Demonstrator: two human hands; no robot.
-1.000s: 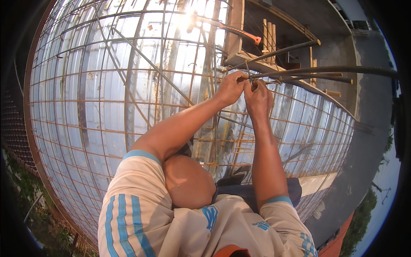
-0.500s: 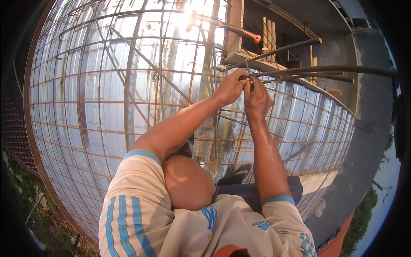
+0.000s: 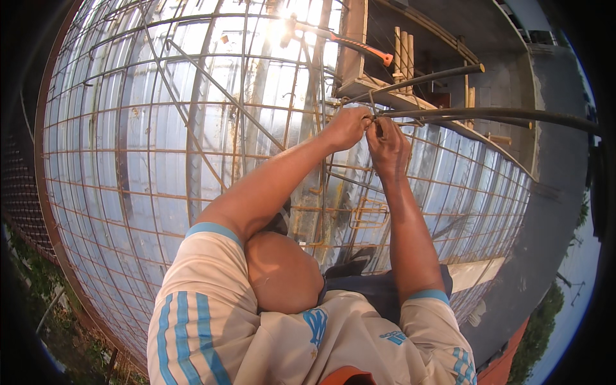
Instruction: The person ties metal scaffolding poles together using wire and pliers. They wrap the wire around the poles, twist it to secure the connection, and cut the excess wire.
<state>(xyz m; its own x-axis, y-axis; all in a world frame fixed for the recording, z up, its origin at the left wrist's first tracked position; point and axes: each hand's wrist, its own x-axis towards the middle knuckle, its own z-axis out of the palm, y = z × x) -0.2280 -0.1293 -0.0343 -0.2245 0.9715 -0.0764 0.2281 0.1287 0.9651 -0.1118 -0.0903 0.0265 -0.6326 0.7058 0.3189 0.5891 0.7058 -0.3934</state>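
Observation:
Both hands meet at a joint of dark steel bars (image 3: 493,114) at the upper middle. My left hand (image 3: 348,126) is closed, fingertips pinched at the joint, just below a bent rod (image 3: 373,98). My right hand (image 3: 389,142) is beside it, thumb and fingers curled together at the same joint. What their fingertips hold is too small to make out. Beneath my arms lies a grid of rusty bars (image 3: 128,151) over shiny corrugated metal sheeting (image 3: 102,173). A long tool with an orange handle (image 3: 378,52) rests above my hands, its far end lost in glare.
An opening edged with boards (image 3: 351,45) is at the upper right, with upright bamboo poles (image 3: 404,54) in it. Several bars jut rightward over it. A dark grey surface (image 3: 550,96) runs along the right, with trees (image 3: 539,327) beyond. My knee (image 3: 282,273) is bent below my arms.
My right hand and forearm have shifted slightly to the right. The fingers of my left hand have shifted a little at the joint. The bars reaching right sit marginally lower.

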